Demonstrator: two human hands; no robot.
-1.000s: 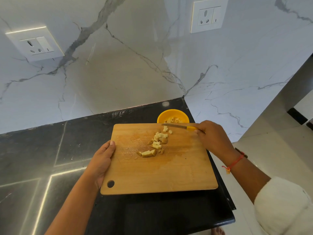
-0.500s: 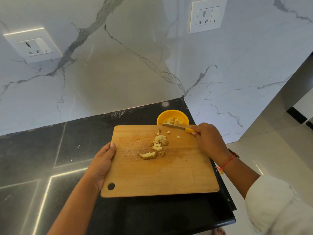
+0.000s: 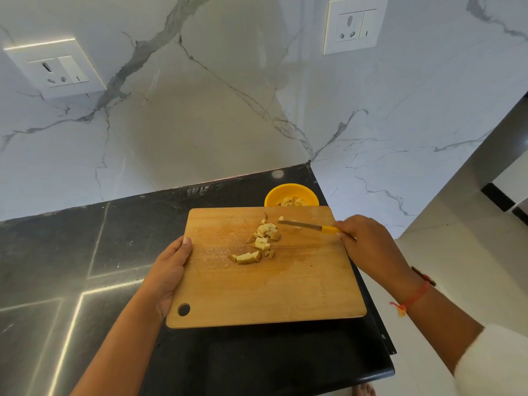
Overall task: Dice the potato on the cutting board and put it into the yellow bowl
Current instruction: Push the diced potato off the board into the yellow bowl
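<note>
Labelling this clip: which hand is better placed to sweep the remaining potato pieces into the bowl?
The right hand: it grips the knife, whose blade lies beside the potato pieces, toward the bowl. The left hand holds the cutting board by its left edge.

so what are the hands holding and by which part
The right hand grips the small yellow-handled knife by its handle; the left hand holds the rectangular wooden cutting board by its left edge.
</note>
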